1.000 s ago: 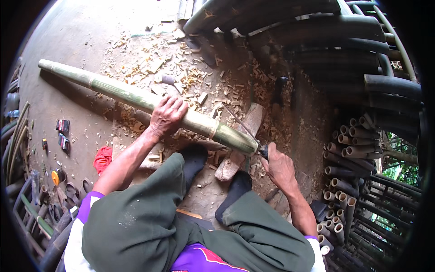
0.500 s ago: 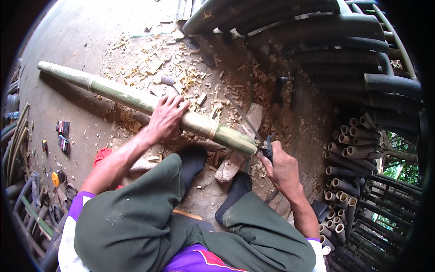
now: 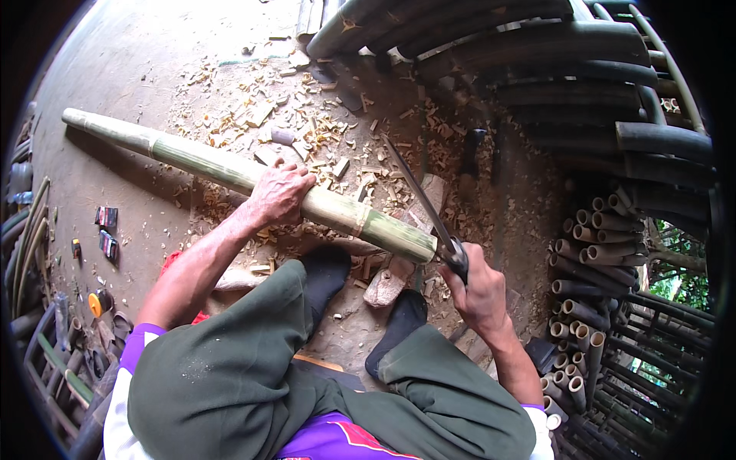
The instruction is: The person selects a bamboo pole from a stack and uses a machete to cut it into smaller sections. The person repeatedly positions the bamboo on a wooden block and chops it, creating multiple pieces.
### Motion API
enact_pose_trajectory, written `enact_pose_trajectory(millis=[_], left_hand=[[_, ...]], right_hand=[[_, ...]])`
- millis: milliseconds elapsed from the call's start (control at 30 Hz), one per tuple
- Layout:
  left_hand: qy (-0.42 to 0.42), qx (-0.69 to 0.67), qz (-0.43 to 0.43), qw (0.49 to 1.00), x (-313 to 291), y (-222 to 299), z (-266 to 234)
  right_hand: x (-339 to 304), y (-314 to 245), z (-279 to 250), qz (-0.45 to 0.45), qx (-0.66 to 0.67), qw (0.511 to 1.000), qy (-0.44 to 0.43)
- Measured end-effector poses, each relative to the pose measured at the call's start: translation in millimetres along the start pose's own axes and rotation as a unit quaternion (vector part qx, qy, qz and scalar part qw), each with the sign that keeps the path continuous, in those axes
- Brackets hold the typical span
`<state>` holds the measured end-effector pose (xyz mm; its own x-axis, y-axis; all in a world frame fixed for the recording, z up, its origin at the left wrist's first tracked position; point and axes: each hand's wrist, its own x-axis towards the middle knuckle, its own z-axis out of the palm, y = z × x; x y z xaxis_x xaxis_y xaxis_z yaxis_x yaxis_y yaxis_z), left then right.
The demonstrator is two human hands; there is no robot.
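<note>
Bamboo pole (image 3: 230, 168) lay beneath the left hand (image 3: 280, 194), curled around it; the right hand (image 3: 477, 285) clenched the handle (image 3: 458, 261) of a blade (image 3: 418, 191); remotely, I feared a roll might deflect it

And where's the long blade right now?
In the head view, the blade is right of centre, its dark handle in the right hand, near the right end of the bamboo, slanting up leftward.

Brown floor (image 3: 146, 226), bright upper left, dark bamboo slats (image 3: 667, 310), green foliage (image 3: 692, 289)
</note>
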<state>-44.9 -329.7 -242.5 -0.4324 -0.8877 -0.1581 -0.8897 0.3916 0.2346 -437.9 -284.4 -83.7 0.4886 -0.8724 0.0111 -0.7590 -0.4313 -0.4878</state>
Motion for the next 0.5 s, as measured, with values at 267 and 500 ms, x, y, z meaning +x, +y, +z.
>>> enact_pose_trajectory(millis=[267,500], left_hand=[[0.034,0.002,0.019,0.999,-3.6,-0.5,10.5],[0.036,0.006,0.016,0.999,1.5,3.8,3.3]], right_hand=[[-18.1,39.1,26.2,0.15,-0.154,0.959,-0.182],[-19.8,42.9,29.9,-0.036,-0.061,0.998,-0.001]])
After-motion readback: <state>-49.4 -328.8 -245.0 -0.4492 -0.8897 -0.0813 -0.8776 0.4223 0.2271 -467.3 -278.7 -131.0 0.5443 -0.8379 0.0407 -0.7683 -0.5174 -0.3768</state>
